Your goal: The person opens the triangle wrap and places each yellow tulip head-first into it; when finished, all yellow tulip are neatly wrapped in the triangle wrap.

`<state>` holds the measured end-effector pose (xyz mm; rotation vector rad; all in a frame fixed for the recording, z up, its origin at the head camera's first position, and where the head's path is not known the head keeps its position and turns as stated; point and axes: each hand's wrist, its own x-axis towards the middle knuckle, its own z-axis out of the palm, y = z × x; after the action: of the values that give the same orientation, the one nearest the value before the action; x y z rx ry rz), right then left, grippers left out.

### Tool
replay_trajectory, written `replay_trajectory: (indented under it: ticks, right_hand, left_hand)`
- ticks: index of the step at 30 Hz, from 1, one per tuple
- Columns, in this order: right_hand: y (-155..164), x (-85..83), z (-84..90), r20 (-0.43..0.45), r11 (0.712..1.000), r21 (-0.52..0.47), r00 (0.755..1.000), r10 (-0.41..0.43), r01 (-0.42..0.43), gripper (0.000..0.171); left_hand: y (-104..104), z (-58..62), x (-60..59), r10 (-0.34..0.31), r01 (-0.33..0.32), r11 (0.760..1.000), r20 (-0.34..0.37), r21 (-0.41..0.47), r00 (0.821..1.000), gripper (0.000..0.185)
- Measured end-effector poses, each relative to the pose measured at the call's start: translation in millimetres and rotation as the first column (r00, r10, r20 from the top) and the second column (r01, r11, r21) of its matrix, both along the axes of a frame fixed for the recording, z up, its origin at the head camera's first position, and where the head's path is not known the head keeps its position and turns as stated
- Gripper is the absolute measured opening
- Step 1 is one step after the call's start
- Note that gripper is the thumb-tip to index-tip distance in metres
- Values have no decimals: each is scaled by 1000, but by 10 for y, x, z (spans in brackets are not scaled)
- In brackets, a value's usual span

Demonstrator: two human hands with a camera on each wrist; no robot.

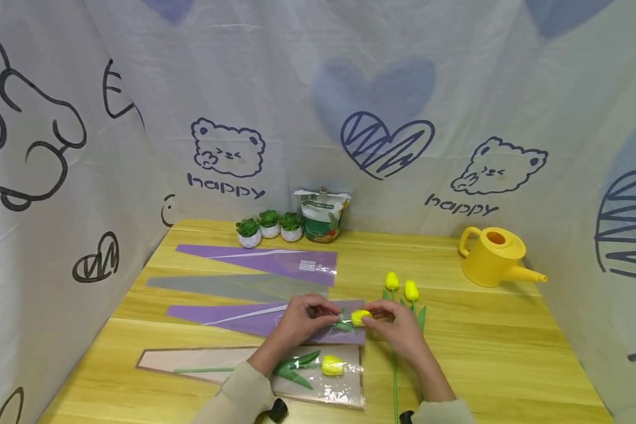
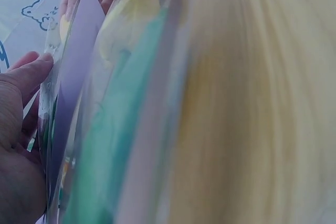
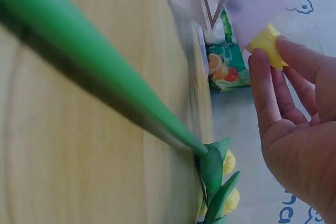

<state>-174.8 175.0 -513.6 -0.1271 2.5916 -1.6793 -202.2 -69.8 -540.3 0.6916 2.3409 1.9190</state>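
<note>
My right hand (image 1: 403, 333) pinches the yellow head of an artificial tulip (image 1: 359, 318) between thumb and fingers, also seen on the tulip head (image 3: 266, 46) in the right wrist view. Its green leaves lie at the mouth of a purple flower sleeve (image 1: 233, 313) with a clear plastic front. My left hand (image 1: 303, 321) pinches the clear film of that sleeve near its wide end; in the left wrist view the thumb (image 2: 37, 72) presses the film. How far the stem reaches inside is hidden by the left hand. Nearer me lies a pink sleeve (image 1: 201, 357) holding another yellow tulip (image 1: 332, 365).
Two loose yellow tulips (image 1: 411, 290) lie by my right hand. Farther back are a grey sleeve (image 1: 206, 285) and another purple sleeve (image 1: 254, 257). Small potted succulents (image 1: 249, 232), a green-and-white bag (image 1: 322, 218) and a yellow watering can (image 1: 490, 257) stand along the back.
</note>
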Motion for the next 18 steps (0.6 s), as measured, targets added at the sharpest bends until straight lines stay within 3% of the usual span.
replay_trajectory:
  ticks: [18]
  right_hand:
    - [-56, -15, -30, 0, 997, 35, 997, 76, -76, 22]
  left_hand:
    - [6, 42, 11, -19, 18, 999, -25, -39, 1000, 15]
